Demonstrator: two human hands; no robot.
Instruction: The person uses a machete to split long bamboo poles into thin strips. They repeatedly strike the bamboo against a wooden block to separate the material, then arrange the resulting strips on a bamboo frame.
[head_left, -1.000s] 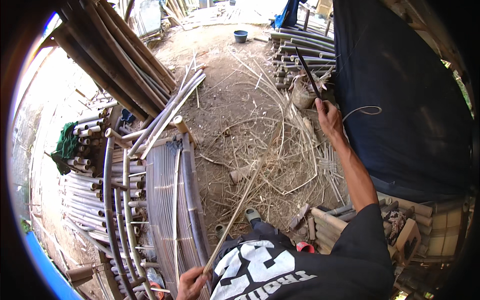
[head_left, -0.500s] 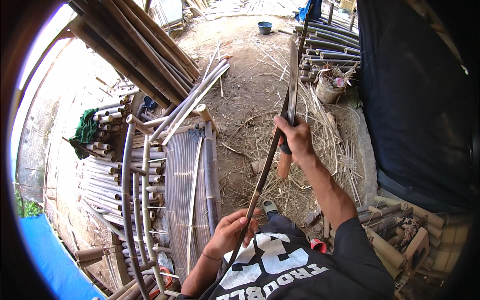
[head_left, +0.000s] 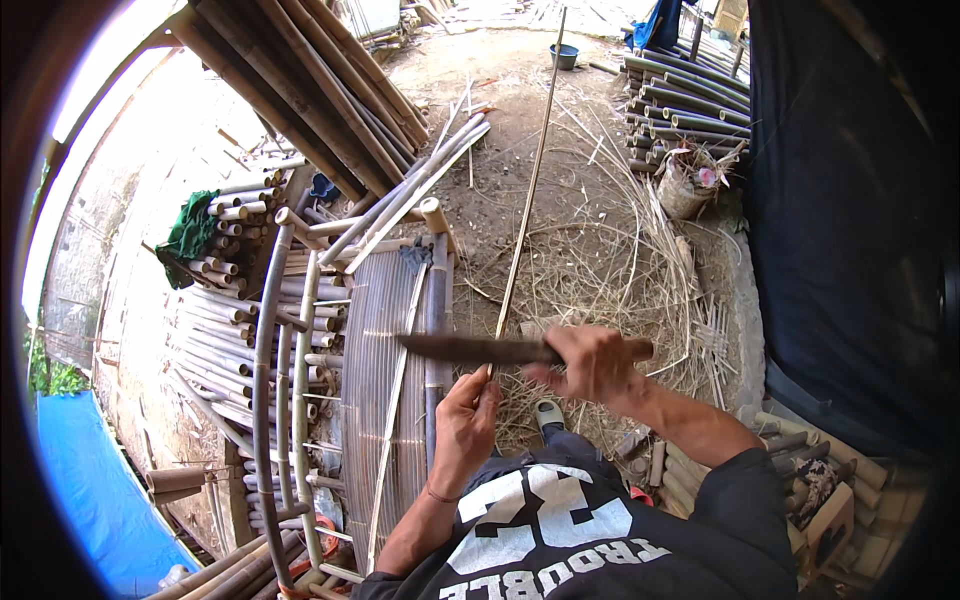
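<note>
Head view: as seen by an onlooker, a person in a black shirt (head_left: 640,535) at lower centre, both forearms raised before the chest.
Left hand (head_left: 466,418): just below mid-frame, fingers pinched on the near end of the bamboo strip.
Bamboo strip (head_left: 526,205): long and thin, rising from the left hand to the top of the frame, slightly right of centre.
Right hand (head_left: 592,366): right of the left hand, fingers clenched around the handle of the knife.
Knife (head_left: 465,349): dark blade nearly level, tip to the left, crossing the strip just above the left hand; whether the edge touches it, I cannot tell.
Ridged panel (head_left: 378,330): left of centre, a pale slat (head_left: 396,397) lying lengthwise on it.
Ground (head_left: 480,215): bare earth, shavings (head_left: 600,275) scattered across mid-frame.
Bamboo poles (head_left: 685,108): stacked at upper right, above a filled sack (head_left: 682,197).
Dark sheet (head_left: 850,220): hanging along the right edge.
</note>
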